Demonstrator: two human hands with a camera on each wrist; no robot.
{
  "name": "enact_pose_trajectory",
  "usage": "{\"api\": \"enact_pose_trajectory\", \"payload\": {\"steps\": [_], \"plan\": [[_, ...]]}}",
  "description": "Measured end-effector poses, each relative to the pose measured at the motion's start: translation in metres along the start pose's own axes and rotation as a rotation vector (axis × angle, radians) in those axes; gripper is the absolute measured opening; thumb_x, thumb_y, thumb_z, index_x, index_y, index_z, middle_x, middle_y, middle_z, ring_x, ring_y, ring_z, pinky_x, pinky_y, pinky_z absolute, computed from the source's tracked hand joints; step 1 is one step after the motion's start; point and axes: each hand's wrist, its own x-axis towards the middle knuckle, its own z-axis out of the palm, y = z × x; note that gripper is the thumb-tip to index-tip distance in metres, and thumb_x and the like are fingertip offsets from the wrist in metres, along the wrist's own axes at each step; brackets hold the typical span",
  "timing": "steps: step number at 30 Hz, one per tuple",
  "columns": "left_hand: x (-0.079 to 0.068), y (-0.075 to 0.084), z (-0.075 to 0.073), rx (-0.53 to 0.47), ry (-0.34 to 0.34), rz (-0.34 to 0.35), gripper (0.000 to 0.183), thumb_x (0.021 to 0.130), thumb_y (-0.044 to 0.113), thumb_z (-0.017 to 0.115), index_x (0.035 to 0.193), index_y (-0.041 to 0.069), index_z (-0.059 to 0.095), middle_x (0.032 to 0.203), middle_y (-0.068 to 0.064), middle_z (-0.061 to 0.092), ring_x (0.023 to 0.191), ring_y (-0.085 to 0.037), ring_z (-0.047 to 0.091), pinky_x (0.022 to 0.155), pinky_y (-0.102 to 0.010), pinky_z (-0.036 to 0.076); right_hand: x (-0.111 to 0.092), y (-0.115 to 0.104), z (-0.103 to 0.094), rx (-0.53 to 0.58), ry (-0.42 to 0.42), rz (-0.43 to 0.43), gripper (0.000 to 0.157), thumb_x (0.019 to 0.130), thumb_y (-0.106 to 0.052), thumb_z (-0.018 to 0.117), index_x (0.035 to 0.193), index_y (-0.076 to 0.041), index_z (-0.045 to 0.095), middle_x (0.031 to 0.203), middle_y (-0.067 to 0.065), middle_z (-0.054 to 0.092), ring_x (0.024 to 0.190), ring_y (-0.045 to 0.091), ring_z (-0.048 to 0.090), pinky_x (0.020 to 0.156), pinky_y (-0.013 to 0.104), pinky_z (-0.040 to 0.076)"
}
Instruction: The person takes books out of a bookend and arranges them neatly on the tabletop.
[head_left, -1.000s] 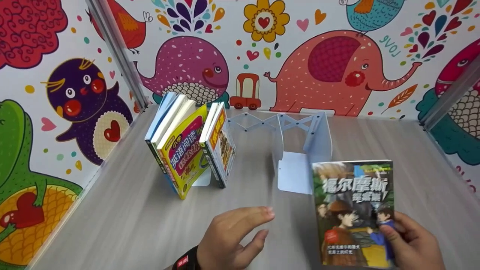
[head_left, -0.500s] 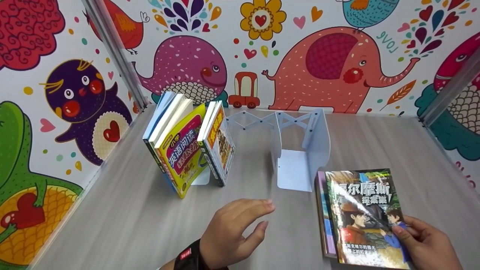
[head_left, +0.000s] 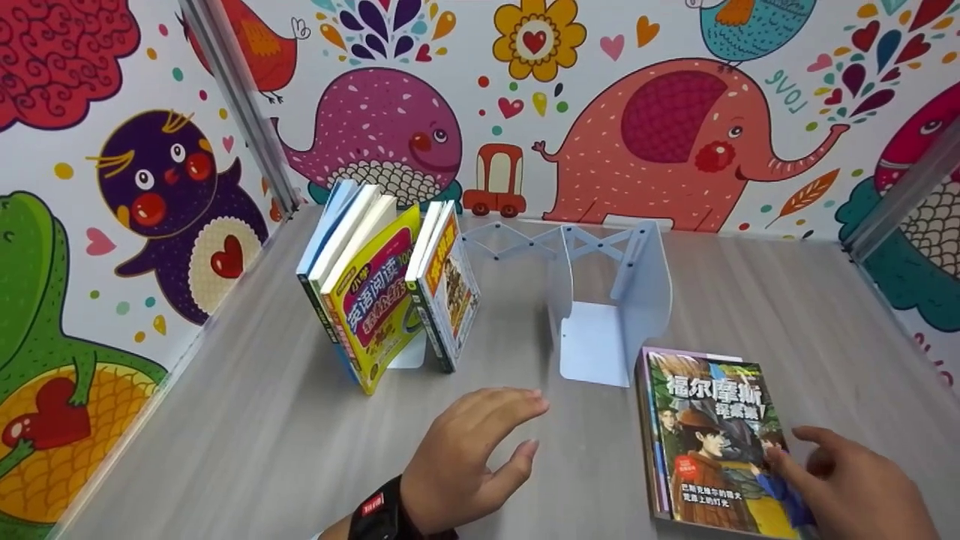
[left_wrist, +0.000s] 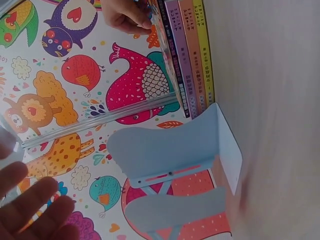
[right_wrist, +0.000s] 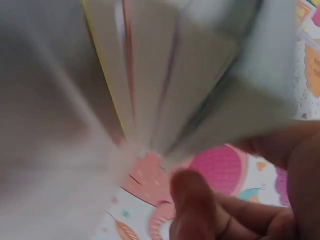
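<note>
A stack of paperback books (head_left: 712,450) lies flat on the table at front right, a dark illustrated one on top. Yellow, orange and purple spines (left_wrist: 190,55) show beneath it in the left wrist view. My right hand (head_left: 859,480) is at the stack's right edge, thumb over the top cover and index finger apart from it. Blurred page edges (right_wrist: 155,75) fill much of the right wrist view, beside the right hand's fingers (right_wrist: 192,200). My left hand (head_left: 472,457) hovers over the middle of the table, fingers slightly bent, holding nothing.
A pale blue expanding bookend (head_left: 645,285) stands behind the stack, its lattice reaching left. Several books (head_left: 375,300) stand upright and leaning at its left end. Walls with cartoon animals (head_left: 660,150) enclose the table (head_left: 247,450).
My right hand has lowered the dark illustrated paperback, squared it on the stack, and loosened its fingers from it. The left hand stays nearly in place.
</note>
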Motion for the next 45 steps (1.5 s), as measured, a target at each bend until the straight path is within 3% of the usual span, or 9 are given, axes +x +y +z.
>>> {"api": "enact_pose_trajectory", "payload": {"steps": [5,8,12,18,28,36,38,42,45], "plan": [[0.002,0.001,0.001,-0.034,-0.066,-0.065,0.041,0.096,0.026,0.066,0.136,0.018,0.061,0.139,0.004,0.062,0.131,-0.011,0.055,0.107,-0.038,0.049,-0.018,-0.030,0.002,0.030,0.167,-0.273,0.070,0.090,-0.056,0.068,0.131,0.000,0.059,0.111,0.020,0.065,0.092,0.032,0.060,0.076,0.053,0.057],[0.002,0.001,0.002,-0.021,-0.074,-0.053,0.046,0.096,0.031,0.066,0.139,0.017,0.058,0.142,0.002,0.059,0.133,-0.014,0.053,0.108,-0.041,0.048,-0.031,-0.055,0.004,0.059,0.172,-0.485,0.072,0.086,-0.057,0.072,0.139,-0.010,0.056,0.133,0.019,0.058,0.112,0.036,0.056,0.087,0.066,0.052],[0.002,0.001,0.006,-0.001,-0.086,-0.022,0.051,0.096,0.037,0.066,0.141,0.016,0.055,0.144,0.000,0.057,0.135,-0.015,0.052,0.108,-0.042,0.048,-0.046,-0.082,0.011,0.102,0.170,-0.685,0.078,0.080,-0.057,0.077,0.146,-0.023,0.050,0.148,0.007,0.050,0.124,0.031,0.049,0.088,0.067,0.052],[0.003,0.002,0.014,0.016,-0.083,0.046,0.056,0.094,0.038,0.068,0.143,0.017,0.052,0.144,0.000,0.057,0.135,-0.016,0.051,0.109,-0.040,0.047,-0.053,-0.102,0.023,0.090,0.251,-0.902,0.088,0.074,-0.053,0.084,0.150,-0.028,0.045,0.152,0.002,0.047,0.133,0.026,0.047,0.095,0.065,0.048],[0.010,-0.005,0.006,0.061,-0.087,-0.015,0.053,0.095,0.036,0.067,0.143,0.015,0.054,0.144,0.000,0.057,0.136,-0.016,0.051,0.111,-0.040,0.045,-0.051,-0.106,0.033,0.064,0.257,-0.971,0.089,0.073,-0.052,0.085,0.150,-0.033,0.045,0.153,-0.010,0.046,0.139,0.020,0.044,0.094,0.055,0.053],[0.032,-0.045,-0.014,0.381,0.070,0.051,0.055,0.085,0.028,0.076,0.133,0.010,0.059,0.138,-0.011,0.060,0.135,-0.029,0.051,0.112,-0.049,0.042,-0.054,-0.107,0.039,0.026,0.234,-0.985,0.089,0.074,-0.051,0.085,0.151,-0.031,0.044,0.154,-0.008,0.046,0.144,0.011,0.039,0.096,0.057,0.052],[0.040,-0.058,-0.022,0.464,0.118,0.045,0.051,0.084,0.026,0.076,0.130,0.010,0.060,0.137,-0.014,0.059,0.134,-0.033,0.050,0.112,-0.052,0.041,-0.054,-0.107,0.040,0.034,0.234,-0.994,0.088,0.074,-0.051,0.085,0.151,-0.031,0.045,0.154,-0.009,0.046,0.145,0.009,0.037,0.106,0.041,0.049],[0.057,-0.085,-0.039,0.594,0.199,-0.043,0.050,0.088,0.027,0.074,0.132,0.008,0.060,0.142,-0.018,0.054,0.137,-0.038,0.044,0.114,-0.056,0.036,-0.054,-0.107,0.042,0.034,0.263,-1.019,0.089,0.073,-0.049,0.086,0.151,-0.031,0.045,0.154,-0.010,0.046,0.145,0.006,0.035,0.113,0.009,0.026],[0.065,-0.102,-0.046,0.671,0.199,-0.157,0.058,0.090,0.031,0.073,0.139,0.007,0.055,0.149,-0.018,0.048,0.142,-0.038,0.037,0.117,-0.056,0.032,-0.055,-0.108,0.042,0.038,0.258,-1.014,0.088,0.074,-0.048,0.086,0.150,-0.031,0.045,0.153,-0.011,0.046,0.144,0.007,0.038,0.110,0.021,0.041]]}}
